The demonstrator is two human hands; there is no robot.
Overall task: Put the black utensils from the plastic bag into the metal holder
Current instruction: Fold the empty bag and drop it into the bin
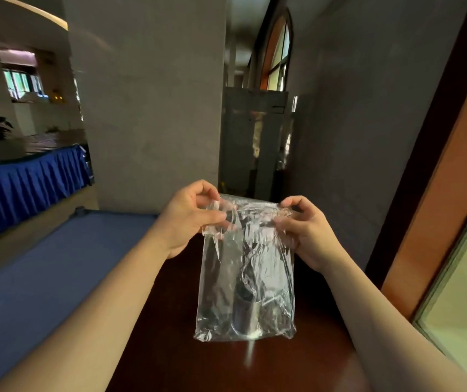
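A clear plastic bag (245, 267) hangs in the air above a dark wooden table (170, 349), the left hand (189, 219) and right hand (301, 230) each pinching a top corner at its mouth. Dark, blurred shapes sag in its bottom – probably the black utensils (243, 304). The film looks light, limp and slippery – best gripped at the rim; no writing is readable, and no metal holder is clearly seen.

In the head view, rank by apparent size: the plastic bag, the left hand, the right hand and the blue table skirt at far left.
1. Blue table skirt, though it stands far from the camera.
2. Plastic bag.
3. Left hand and right hand: they look alike, so unranked.
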